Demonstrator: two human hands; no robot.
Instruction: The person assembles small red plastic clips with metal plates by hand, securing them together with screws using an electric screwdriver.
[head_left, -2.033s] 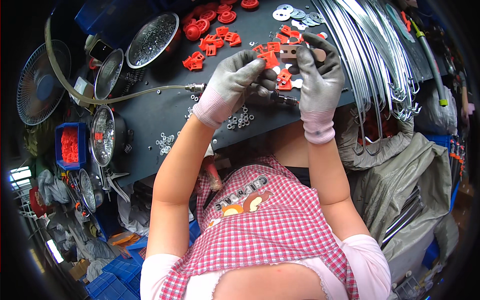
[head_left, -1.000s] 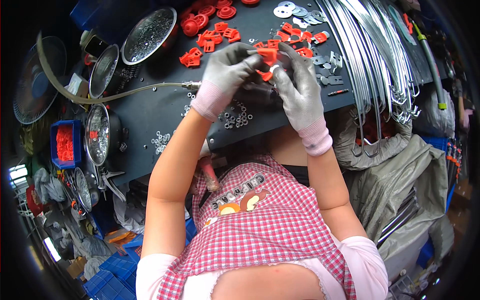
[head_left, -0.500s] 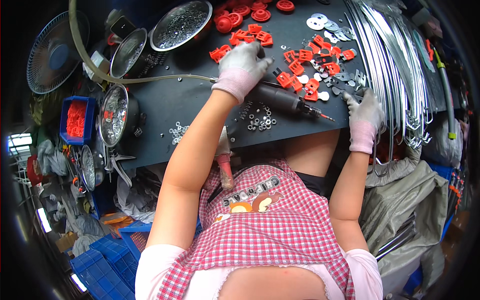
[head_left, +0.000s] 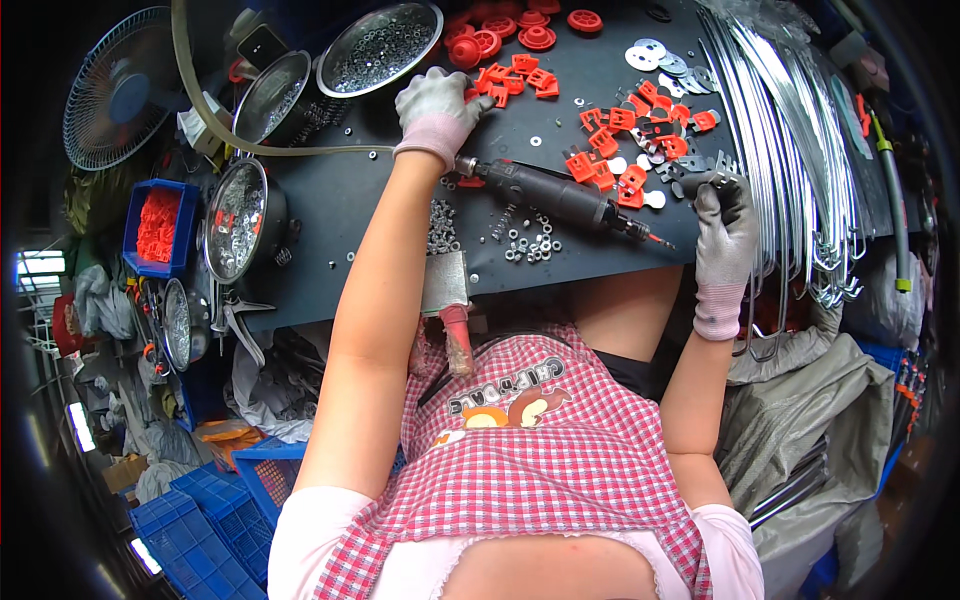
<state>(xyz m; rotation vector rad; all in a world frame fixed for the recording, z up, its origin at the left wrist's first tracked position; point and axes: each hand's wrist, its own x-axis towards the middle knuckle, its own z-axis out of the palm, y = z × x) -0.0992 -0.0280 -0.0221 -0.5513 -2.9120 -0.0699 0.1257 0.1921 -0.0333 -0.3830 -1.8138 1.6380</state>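
Dark worktable, fan, bright window (far left), light strip

The person's gloved left hand is extended, fingers bent, the forearm running back below the grip. The gloved right hand curls inward beside its thumb, wrist just below the grip.

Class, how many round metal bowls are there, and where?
4: the largest bowl at the top, left of centre; a second bowl to its lower left; a third bowl below, beside the blue bin; a fourth bowl beneath the third. Others may be hidden.
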